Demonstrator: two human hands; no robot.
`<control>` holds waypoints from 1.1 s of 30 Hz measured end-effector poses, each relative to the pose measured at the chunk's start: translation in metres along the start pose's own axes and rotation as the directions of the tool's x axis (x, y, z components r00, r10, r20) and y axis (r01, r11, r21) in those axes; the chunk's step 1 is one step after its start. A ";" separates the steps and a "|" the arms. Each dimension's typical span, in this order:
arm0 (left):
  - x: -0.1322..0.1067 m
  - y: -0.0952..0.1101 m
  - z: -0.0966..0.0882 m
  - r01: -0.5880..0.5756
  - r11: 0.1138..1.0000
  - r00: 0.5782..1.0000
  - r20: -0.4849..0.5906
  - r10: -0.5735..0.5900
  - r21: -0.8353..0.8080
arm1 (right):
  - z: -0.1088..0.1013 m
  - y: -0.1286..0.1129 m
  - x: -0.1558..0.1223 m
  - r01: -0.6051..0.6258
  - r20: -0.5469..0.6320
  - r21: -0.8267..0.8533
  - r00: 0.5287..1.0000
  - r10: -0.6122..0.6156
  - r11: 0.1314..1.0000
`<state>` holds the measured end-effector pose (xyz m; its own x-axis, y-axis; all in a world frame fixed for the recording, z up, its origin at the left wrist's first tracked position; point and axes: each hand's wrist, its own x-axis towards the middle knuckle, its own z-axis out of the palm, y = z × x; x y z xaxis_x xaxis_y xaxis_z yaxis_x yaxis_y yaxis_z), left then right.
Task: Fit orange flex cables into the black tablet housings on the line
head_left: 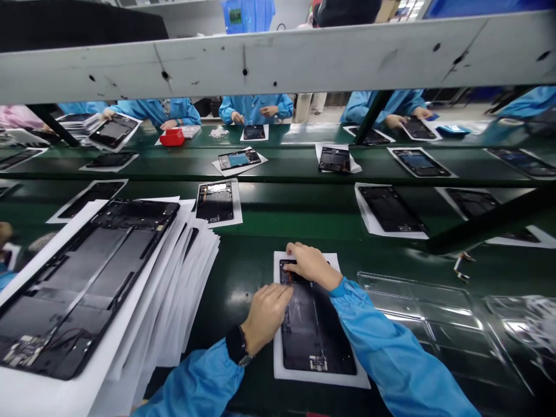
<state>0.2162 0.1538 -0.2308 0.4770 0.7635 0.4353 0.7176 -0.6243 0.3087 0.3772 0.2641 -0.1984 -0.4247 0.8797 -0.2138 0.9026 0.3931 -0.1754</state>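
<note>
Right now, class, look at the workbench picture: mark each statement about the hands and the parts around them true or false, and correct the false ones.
1. Both hands touch the dark tablet frame lying on a white sheet. True.
2. The left hand wears a dark wristwatch. True.
3. The right hand holds a red box. False: the red box sits far off on the conveyor.
4. The stack of frames on paper lies to the person's right. False: it lies to the left.
</note>
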 end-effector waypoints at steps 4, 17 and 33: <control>0.001 -0.002 0.002 -0.016 0.997 0.999 -0.053 0.012 -0.076 | 0.008 0.004 -0.006 -0.012 -0.069 -0.014 0.998 0.011 1.000; -0.007 -0.010 0.015 -0.097 0.993 0.995 -0.021 0.096 -0.073 | 0.025 0.020 0.001 -0.060 -0.154 0.206 0.984 0.093 0.977; -0.001 -0.008 0.011 -0.154 0.988 0.985 0.078 0.154 -0.002 | 0.024 0.023 0.000 -0.064 -0.146 0.234 0.984 0.100 0.970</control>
<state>0.2158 0.1594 -0.2432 0.6200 0.6687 0.4104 0.6345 -0.7350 0.2391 0.3960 0.2668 -0.2252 -0.3177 0.9441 -0.0879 0.8862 0.2627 -0.3816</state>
